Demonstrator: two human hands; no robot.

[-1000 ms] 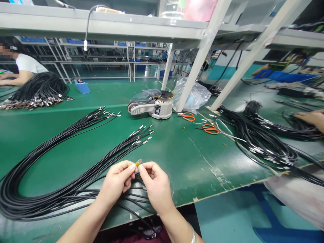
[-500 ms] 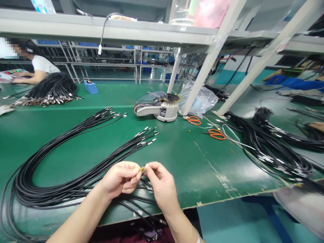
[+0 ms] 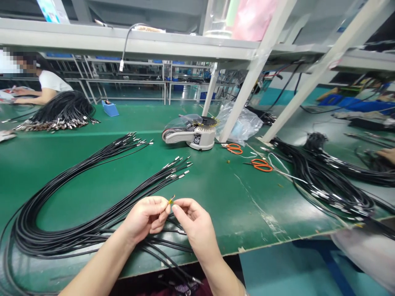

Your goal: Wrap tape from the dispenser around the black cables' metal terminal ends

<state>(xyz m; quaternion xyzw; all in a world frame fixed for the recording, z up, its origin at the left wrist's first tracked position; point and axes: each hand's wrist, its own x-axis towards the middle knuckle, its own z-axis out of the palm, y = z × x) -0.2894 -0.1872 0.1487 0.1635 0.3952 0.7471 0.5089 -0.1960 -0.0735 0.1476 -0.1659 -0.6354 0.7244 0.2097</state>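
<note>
My left hand [image 3: 148, 216] pinches a thin cable end between thumb and forefinger. A small piece of yellow tape [image 3: 170, 201] sits around that end, and a short tip pokes up above it. Close on the right, my right hand [image 3: 193, 218] has thumb and forefinger pressed together at the tape's edge. Its other fingers are curled, and the exact contact is too small to make out. Black cables [image 3: 92, 228] with silver connectors lie in a large U-shaped bundle on the green table, partly under my hands. Some cable ends hang over the front edge towards my lap.
A grey tape dispenser [image 3: 202, 137] stands beyond my hands. Two orange-handled scissors [image 3: 261, 165] lie right of it, near a clear plastic bag [image 3: 239, 123]. More cables [image 3: 327, 181] lie at the right. A co-worker [image 3: 51, 82] sits far left behind a cable heap [image 3: 66, 109]. Shelf posts rise from the table.
My right fingertips have shifted slightly off the cable tip, which now shows above the tape. The left hand keeps its pinch. The view has tilted a little.
</note>
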